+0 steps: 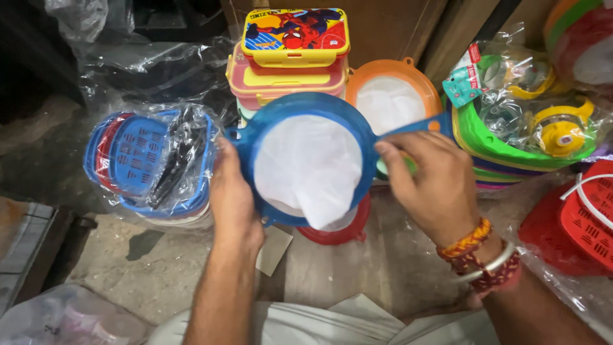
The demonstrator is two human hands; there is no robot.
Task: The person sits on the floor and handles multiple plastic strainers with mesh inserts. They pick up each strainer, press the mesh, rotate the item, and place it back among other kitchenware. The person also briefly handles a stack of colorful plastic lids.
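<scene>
Strainer: round blue plastic strainer (306,105) with white cloth mesh, held mid-scene above the floor
Left hand: left hand (233,198) grips its left rim
Right hand: right hand (434,185) clasps the flat blue handle; beaded bracelets at wrist
Far: glossy yellow lunchbox (295,35); orange-rimmed strainer (391,96)

Glossy blue plastic strainer (306,160); white cloth
</scene>
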